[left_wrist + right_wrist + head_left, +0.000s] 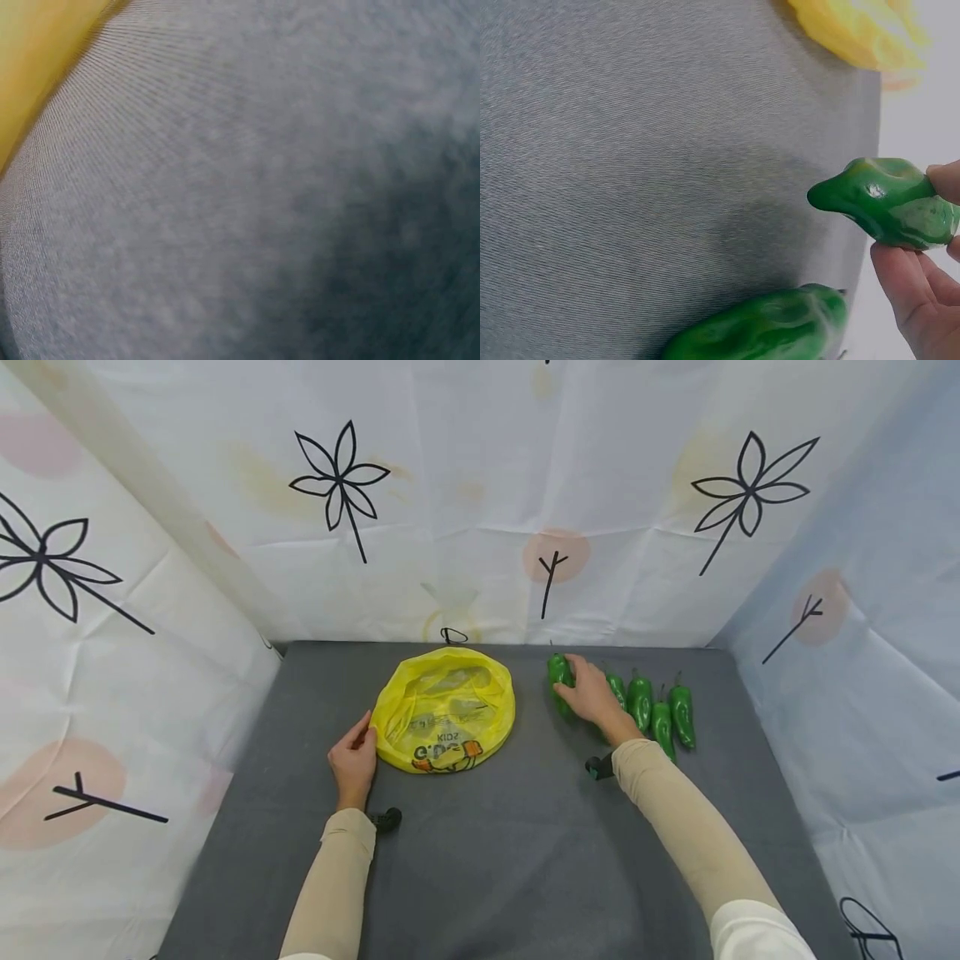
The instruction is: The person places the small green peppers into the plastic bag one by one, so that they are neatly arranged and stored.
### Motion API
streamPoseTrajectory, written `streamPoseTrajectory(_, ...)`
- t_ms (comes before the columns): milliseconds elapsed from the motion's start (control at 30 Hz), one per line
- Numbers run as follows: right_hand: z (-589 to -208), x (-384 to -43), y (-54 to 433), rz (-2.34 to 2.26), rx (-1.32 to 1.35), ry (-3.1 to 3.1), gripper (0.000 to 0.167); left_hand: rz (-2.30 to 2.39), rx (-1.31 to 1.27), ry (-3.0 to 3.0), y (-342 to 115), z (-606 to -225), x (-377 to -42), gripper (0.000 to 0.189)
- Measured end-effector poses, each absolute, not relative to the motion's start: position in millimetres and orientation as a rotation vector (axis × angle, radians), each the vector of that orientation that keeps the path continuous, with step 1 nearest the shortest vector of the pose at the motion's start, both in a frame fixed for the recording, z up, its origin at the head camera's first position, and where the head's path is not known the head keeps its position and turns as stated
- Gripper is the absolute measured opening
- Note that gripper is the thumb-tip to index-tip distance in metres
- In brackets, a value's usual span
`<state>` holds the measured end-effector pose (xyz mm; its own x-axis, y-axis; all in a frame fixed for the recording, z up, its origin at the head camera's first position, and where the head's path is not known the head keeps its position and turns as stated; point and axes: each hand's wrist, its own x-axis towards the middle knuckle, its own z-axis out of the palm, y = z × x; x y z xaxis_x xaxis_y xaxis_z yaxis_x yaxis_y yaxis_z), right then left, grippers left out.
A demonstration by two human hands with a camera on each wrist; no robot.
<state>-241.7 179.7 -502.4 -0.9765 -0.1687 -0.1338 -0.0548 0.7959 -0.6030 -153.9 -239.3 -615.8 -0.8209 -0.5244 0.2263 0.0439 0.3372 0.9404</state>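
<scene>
A yellow plastic bag (442, 760) with printed lettering stands on the grey table, its round mouth spread wide. My left hand (354, 762) pinches the bag's left rim between thumb and fingers. To the right of the bag, my right hand (594, 693) grips a green pepper (558, 675) from its right side. In the right wrist view the thumb and fingers hold this pepper (889, 199) with its tip pointing left, over a shadow on the cloth. The left wrist view catches only a yellow edge of the bag (37, 60) and the tabletop.
Several more green peppers (681, 714) lie in a row at the back right, partly behind my right forearm. The grey table (487, 860) meets a white patterned cloth (480, 485) at the back, with similar cloth along both sides.
</scene>
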Motion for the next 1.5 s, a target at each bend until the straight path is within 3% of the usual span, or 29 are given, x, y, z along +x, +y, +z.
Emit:
streamPoseTrajectory(833,-454.3,-254.3,133.9,-1.214,-0.201,2.671,0.071,-1.550,0.445,-2.139,-243.6,-613.1,-154.0,0.033)
streamPoseTrajectory(1500,-450.6,-251.3,95.0,-1.252,-0.244,2.574,0.071,-1.541,0.395,-2.128,-240.7,-613.4,-153.9,0.033)
